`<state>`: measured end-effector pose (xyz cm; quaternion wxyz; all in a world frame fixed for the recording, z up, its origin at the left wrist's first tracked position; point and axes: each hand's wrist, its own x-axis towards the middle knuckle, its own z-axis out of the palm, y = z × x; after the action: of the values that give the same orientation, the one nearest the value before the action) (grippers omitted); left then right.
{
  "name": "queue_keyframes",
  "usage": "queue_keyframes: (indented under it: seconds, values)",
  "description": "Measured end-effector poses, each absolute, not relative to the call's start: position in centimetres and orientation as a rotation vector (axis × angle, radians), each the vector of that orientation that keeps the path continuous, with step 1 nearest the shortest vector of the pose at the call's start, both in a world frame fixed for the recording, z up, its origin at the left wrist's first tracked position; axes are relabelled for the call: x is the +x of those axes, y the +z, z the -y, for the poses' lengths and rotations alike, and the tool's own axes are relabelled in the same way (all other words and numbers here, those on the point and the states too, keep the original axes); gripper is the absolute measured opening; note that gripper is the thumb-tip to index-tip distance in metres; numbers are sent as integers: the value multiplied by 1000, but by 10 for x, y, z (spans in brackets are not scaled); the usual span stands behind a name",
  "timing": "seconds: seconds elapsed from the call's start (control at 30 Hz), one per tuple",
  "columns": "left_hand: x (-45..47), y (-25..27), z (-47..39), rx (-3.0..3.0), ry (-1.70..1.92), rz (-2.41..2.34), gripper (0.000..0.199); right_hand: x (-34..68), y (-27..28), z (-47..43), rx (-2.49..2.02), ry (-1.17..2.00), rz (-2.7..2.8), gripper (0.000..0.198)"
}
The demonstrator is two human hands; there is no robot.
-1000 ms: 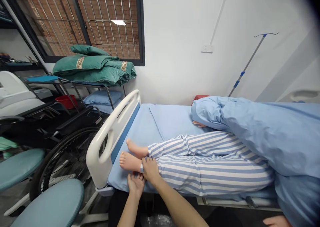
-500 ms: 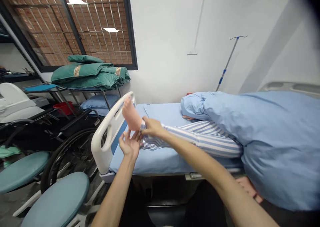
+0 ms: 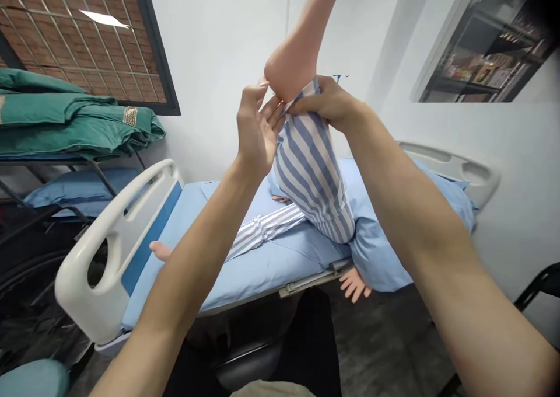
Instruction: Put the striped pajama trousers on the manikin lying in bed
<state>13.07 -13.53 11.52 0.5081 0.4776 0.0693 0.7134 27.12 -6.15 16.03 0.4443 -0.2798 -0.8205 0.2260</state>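
A manikin in blue-and-white striped pyjama trousers (image 3: 312,169) lies on the bed, one leg raised and bent. Its bare foot (image 3: 293,64) points upward at the top of the view, toes out of frame. My right hand (image 3: 328,102) is closed on the trouser cuff at the ankle, thumb on the near side. From the left, my left hand (image 3: 258,122) has its fingers curled against the cuff just under the heel; part of its grip is hidden. The other leg (image 3: 258,233) lies flat, its foot (image 3: 160,250) partly behind my left forearm.
A white footboard (image 3: 83,268) stands at the bed's left end, a headboard (image 3: 450,163) at the right. The manikin's hand (image 3: 355,284) hangs over the near edge. Green folded bedding (image 3: 79,119) sits on a rack by the window. A teal stool (image 3: 35,378) stands lower left.
The manikin's leg has been lifted from low over the bed's foot end, moving up and right, and is now bent. Both my hands rose with it, and the view has turned right.
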Motion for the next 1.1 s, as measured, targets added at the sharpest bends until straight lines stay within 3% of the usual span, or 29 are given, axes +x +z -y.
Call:
queue_keyframes:
  seconds: [0.2, 0.37, 0.57, 0.87, 0.97, 1.1]
  values:
    - [112, 108, 141, 1043, 1752, -182, 35, 247, 151, 55, -678, 557, 2119, 32]
    - [52, 57, 153, 903, 1867, -319, 40, 168, 103, 58, -633, 335, 2206, 47]
    - [-39, -63, 172, 457, 1945, -338, 40, 56, -14, 80, -1009, 104, 2476, 48]
    - [-108, -283, 188, -370, 1879, -579, 31, -26, -217, 122, -1148, 113, 2852, 37]
    - [-106, -329, 185, -489, 1890, -624, 26, -32, -258, 123, -1165, 124, 2878, 32]
    - [-99, -354, 181, -524, 1948, -650, 22, -35, -283, 119, -1141, 92, 2857, 31]
